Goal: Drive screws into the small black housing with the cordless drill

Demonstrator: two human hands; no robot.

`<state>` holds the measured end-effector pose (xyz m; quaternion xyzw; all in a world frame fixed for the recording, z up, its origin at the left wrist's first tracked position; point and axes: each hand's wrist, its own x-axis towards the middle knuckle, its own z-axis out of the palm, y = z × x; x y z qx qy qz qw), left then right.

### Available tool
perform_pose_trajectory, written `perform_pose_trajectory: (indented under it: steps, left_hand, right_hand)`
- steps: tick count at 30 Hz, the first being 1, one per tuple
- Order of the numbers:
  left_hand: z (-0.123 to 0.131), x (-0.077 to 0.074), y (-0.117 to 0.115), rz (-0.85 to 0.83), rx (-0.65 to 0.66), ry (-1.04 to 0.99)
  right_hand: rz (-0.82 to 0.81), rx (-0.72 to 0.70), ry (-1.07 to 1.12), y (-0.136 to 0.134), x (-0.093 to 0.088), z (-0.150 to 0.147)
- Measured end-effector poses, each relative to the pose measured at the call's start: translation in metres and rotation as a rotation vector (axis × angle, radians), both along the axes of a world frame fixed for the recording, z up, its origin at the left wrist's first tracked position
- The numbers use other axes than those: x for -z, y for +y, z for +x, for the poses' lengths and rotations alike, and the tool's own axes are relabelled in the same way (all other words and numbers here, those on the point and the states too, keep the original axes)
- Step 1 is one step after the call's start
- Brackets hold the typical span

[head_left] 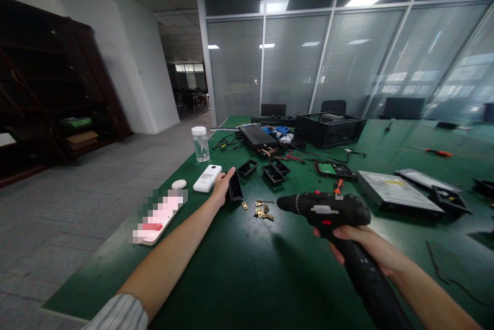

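On the green surface (247,278), the left hand (221,189) has its fingers pinching a black box (234,187), left of the brass plates (264,213), while the right hand (360,237) has fingers wrapped around the drill (326,209).

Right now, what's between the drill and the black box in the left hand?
Head view: small brass-coloured pieces lie on the green table between the drill and the black box.
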<state>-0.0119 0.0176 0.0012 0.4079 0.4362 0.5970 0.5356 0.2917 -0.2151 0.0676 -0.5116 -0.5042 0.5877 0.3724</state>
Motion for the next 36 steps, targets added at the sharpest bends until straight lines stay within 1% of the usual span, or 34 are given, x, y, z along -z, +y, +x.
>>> perform_pose_trajectory:
  steps: [3,4,6,8,10,11,12,13,15,16,17,20,23,26,31,33,36]
  left_hand:
    - [-0.004,-0.001,0.004,0.013,-0.032,0.266]
    - [-0.006,-0.002,0.006,0.035,-0.052,0.33]
    - [-0.007,-0.004,0.007,0.106,-0.107,0.394]
    - [-0.006,-0.01,0.003,0.208,-0.134,0.457]
    - [0.0,-0.019,-0.007,0.399,-0.139,0.523]
    - [0.004,-0.024,-0.014,0.509,-0.11,0.559]
    - [0.009,-0.029,-0.021,0.624,-0.032,0.612]
    - [0.013,-0.034,-0.028,0.735,0.09,0.684]
    - [0.022,-0.041,-0.04,0.915,0.394,0.834]
    - [0.026,-0.043,-0.045,0.963,0.503,0.883]
    - [0.029,-0.044,-0.048,0.98,0.531,0.9]
    - [0.035,-0.042,-0.049,0.928,0.481,0.917]
    - [0.036,-0.04,-0.045,0.884,0.548,1.004]
    - [0.035,-0.04,-0.041,0.904,0.577,1.156]
    - [0.033,-0.039,-0.04,0.96,0.518,1.359]
    - [0.033,-0.039,-0.04,0.989,0.517,1.512]
    - [0.033,-0.04,-0.041,1.022,0.529,1.715]
  right_hand:
    - [0.031,-0.005,0.018,-0.001,0.0,0.003]
    - [0.037,-0.013,0.019,-0.001,0.0,0.004]
    - [0.038,-0.029,0.022,-0.002,0.001,0.005]
    - [0.039,-0.04,0.033,-0.002,0.002,0.004]
    - [0.038,-0.045,0.044,-0.003,0.002,0.004]
    - [0.038,-0.045,0.047,-0.003,0.002,0.003]
    - [0.038,-0.044,0.049,-0.003,0.002,0.003]
    - [0.039,-0.037,0.049,-0.003,0.002,0.003]
    - [0.049,-0.017,0.043,-0.003,0.002,0.004]
    - [0.057,-0.006,0.04,-0.003,0.003,0.004]
    - [0.066,0.004,0.039,-0.003,0.003,0.004]
    - [0.078,0.01,0.045,-0.003,0.002,0.005]
    - [0.062,0.004,0.041,-0.003,0.001,0.005]
    - [0.057,0.0,0.044,-0.004,0.0,0.005]
    - [0.083,0.022,0.076,-0.002,0.004,0.007]
    - [0.098,0.05,0.131,0.0,0.005,0.008]
    - [0.088,0.08,0.305,0.003,0.007,0.005]
